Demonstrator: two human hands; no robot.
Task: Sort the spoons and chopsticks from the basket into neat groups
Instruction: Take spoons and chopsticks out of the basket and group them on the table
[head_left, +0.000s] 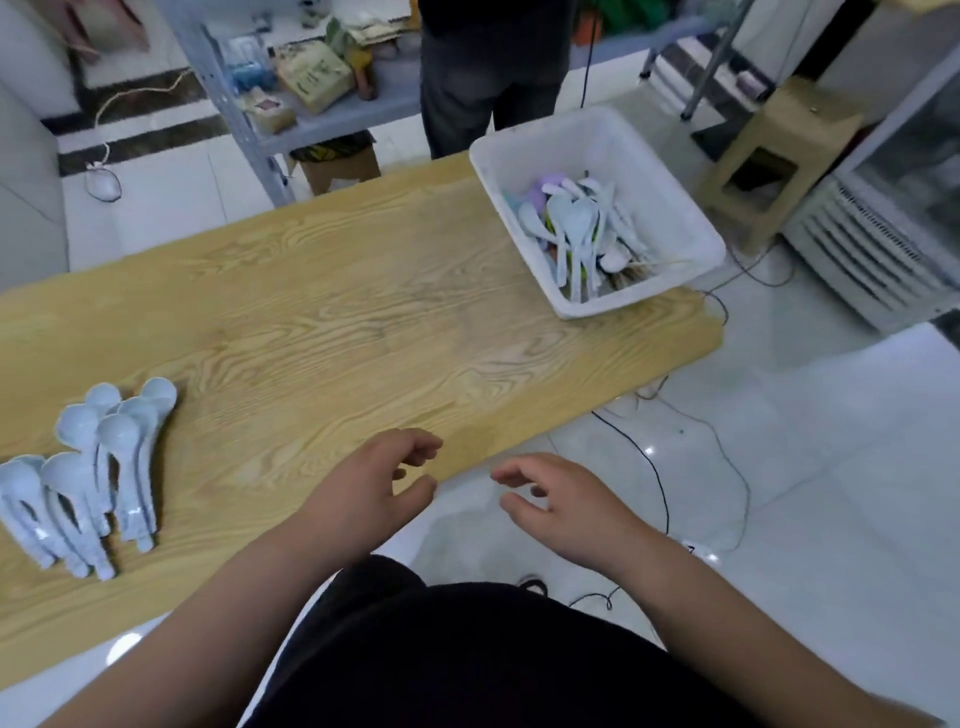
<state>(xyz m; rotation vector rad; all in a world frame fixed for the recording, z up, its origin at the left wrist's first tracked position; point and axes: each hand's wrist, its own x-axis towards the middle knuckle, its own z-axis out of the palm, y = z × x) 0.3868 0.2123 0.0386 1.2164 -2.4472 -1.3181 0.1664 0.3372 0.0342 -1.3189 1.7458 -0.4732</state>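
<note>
While both hands hang empty at the near edge, the step in hand looks like a reach for another batch. At the far left of the light wooden table, a cluster of pale blue plastic spoons lies with bowls pointing away and handles toward the person, some overlapping.

The left hand hovers over the table's near edge, fingers loosely curled around nothing. Just beside it, the right hand floats over the floor, equally slack and empty.

To my eye the right hand is the better one to send, being on the basket's side. Taking the spoons by their handles, a few that lie the same way, would let them land in line with the cluster. The chopsticks want a spot of their own, well apart.

At the table's far right corner sits the white rectangular plastic basket. Inside is a tangle of pale blue spoons over something purple, with thin pale wooden chopsticks slanting against its near wall.
</note>
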